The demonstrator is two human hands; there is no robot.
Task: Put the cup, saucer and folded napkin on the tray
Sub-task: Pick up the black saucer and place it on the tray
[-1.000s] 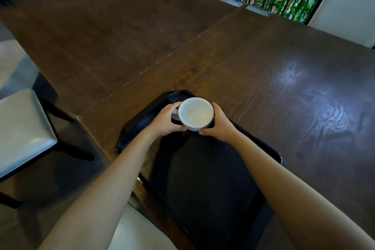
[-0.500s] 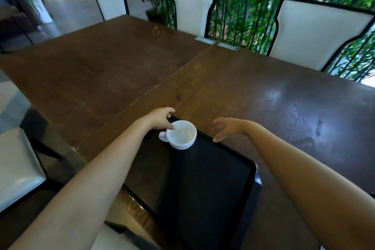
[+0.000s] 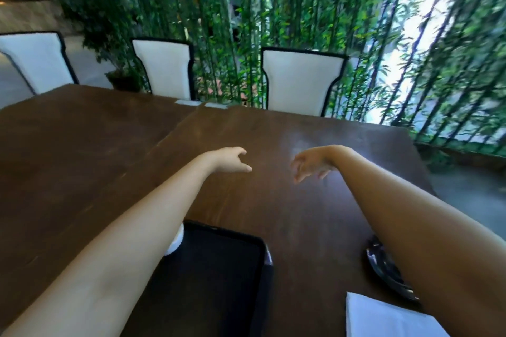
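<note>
The black tray (image 3: 262, 254) lies on the dark wooden table (image 3: 315, 208) in front of me. Only a white sliver of the cup (image 3: 176, 239) shows on the tray's far left corner; my left forearm hides most of it. A dark saucer (image 3: 383, 262) sits on the table to the right of the tray, partly under my right arm. A white folded napkin (image 3: 383, 317) lies at the lower right. My left hand (image 3: 230, 163) and my right hand (image 3: 312, 163) hover over the table beyond the tray, both empty with fingers apart.
Three white chairs with black frames (image 3: 298, 79) stand along the table's far side. A green bamboo screen (image 3: 273, 8) rises behind them. A seam (image 3: 169, 134) runs where two table tops meet. Two small white cards (image 3: 202, 103) lie at the far edge.
Both hands let go of the cup, which now stands on the tray, and moved forward over the table. The view tilted upward, bringing the saucer and napkin into sight.
</note>
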